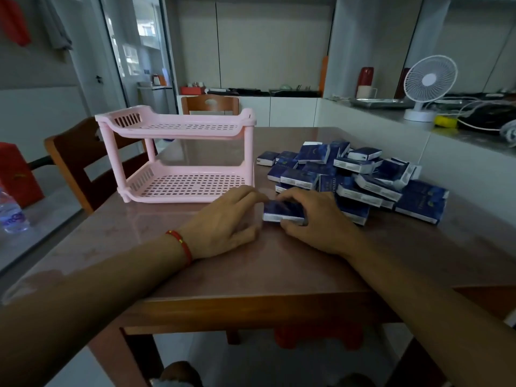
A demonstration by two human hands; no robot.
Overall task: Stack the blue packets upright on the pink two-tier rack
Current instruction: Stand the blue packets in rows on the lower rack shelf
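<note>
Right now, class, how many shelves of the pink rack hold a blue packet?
0. The rack's top shelf and bottom shelf are both bare; every packet is on the table.

rack [178,152] left, packets [360,174] right — table [251,269]

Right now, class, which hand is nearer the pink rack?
Left. The left hand lies just in front of the rack, near its front right corner; the right hand is farther right, gripping a packet.
</note>
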